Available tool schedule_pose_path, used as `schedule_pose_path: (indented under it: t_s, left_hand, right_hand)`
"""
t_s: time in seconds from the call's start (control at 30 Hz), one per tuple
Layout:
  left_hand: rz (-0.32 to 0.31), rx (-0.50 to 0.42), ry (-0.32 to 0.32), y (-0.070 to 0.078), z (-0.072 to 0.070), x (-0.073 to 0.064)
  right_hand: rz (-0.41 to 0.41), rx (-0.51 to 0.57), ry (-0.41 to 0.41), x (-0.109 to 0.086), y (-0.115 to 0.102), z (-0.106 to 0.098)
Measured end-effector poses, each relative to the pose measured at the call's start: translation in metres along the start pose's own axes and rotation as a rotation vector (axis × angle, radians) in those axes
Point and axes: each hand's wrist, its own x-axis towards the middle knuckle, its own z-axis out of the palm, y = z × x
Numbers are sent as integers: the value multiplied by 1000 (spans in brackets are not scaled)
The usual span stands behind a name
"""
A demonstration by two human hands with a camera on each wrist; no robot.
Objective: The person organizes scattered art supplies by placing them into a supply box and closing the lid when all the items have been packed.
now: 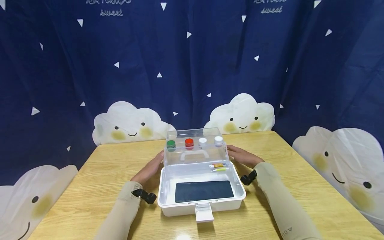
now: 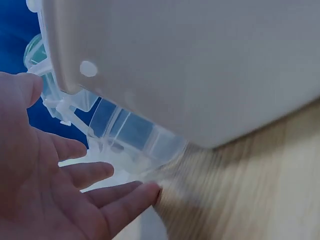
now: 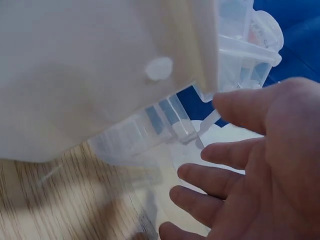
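A white plastic box [image 1: 177, 210] stands with its clear lid [image 1: 195, 159] raised at the back. Along the raised clear part sit small jars: a green-topped jar [image 1: 171, 144], a red-topped jar [image 1: 189, 143] and two with white tops [image 1: 202, 141]. Inside lie a dark flat rectangle [image 1: 204, 191], an orange-labelled tube [image 1: 218, 165] and a slim yellow-green item [image 1: 220, 169]. My left hand [image 2: 65, 180] is at the box's left rear side, fingers spread and fairly straight. On the opposite side is my right hand [image 3: 240, 165], fingers extended likewise. Whether either thumb touches the box, I cannot tell.
The box stands on a wooden table [image 1: 117, 170]. A dark blue curtain [image 1: 192, 66] with smiling clouds hangs behind the table and along both sides. At the front of the box, a white latch [image 1: 204, 213] hangs outward.
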Motion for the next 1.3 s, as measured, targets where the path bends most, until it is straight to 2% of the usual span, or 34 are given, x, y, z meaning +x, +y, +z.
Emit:
schedule_pose_path:
  t_s: [0.07, 0.2, 0.3, 0.53, 0.8, 0.93, 1.17, 1.3]
  left_hand:
    - [-2, -78, -29, -1, 1, 3]
    - [-61, -136, 9, -4, 2, 5]
    - [-81, -96, 48, -8, 2, 5]
    - [-65, -30, 54, -17, 2, 8]
    - [-59, -47, 45, -17, -3, 10]
    - [-61, -86, 53, -14, -6, 10]
    - [-68, -109, 113, -9, -5, 12]
    - [-33, -138, 114, -11, -3, 11]
  right_hand:
    - [-6, 29, -6, 1, 0, 1]
    - [-48, 106, -53, 2, 3, 3]
    - [-58, 130, -77, 1, 6, 4]
    - [-55, 288, -157, -1, 12, 5]
    - [1, 310, -102, 4, 12, 3]
    - [-17, 307, -73, 5, 9, 2]
    - [-77, 303, -24, 2, 6, 0]
    - [-60, 323, -16, 1, 8, 1]
